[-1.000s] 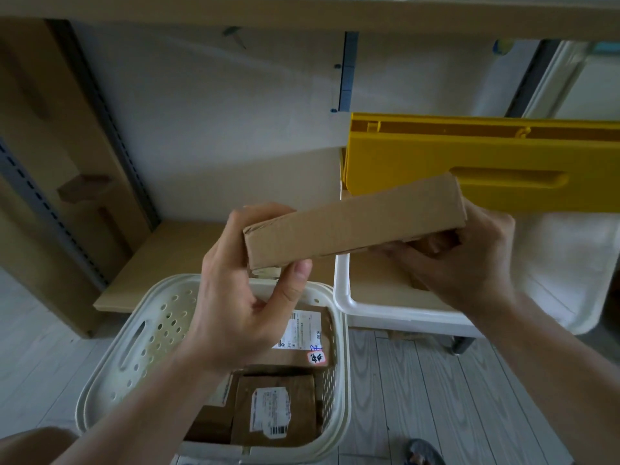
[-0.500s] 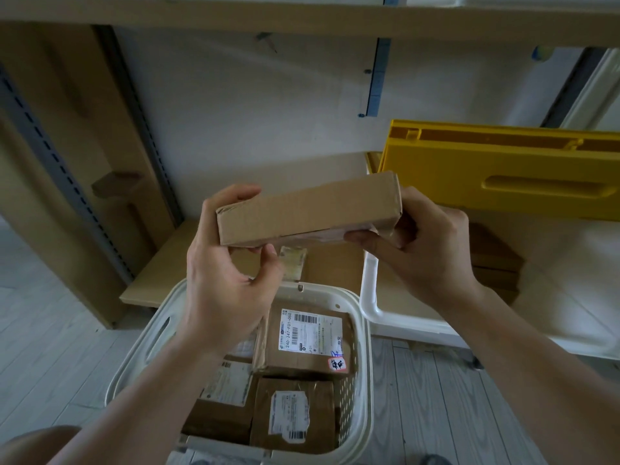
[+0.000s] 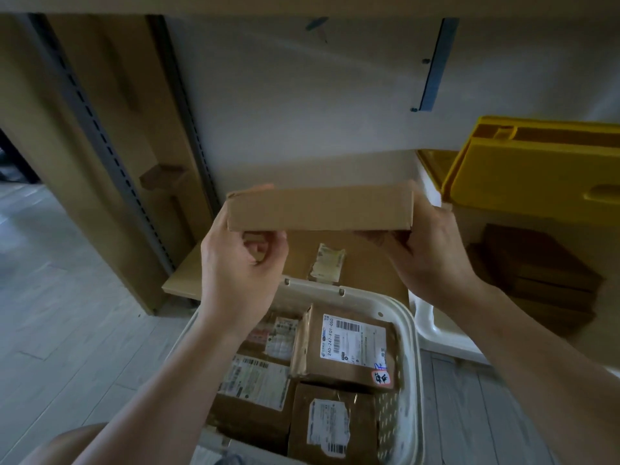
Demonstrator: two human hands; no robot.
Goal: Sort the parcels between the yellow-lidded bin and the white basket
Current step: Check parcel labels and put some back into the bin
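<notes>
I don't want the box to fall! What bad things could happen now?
1. The left hand and right hand pinch the flat box only at its ends, in mid-air, so it might slip and drop.
2. The white basket below already looks crowded with labelled parcels, so a dropped box could land tilted on top.
3. The yellow lid stands open close by on the right; a swing that way might bump it.
</notes>
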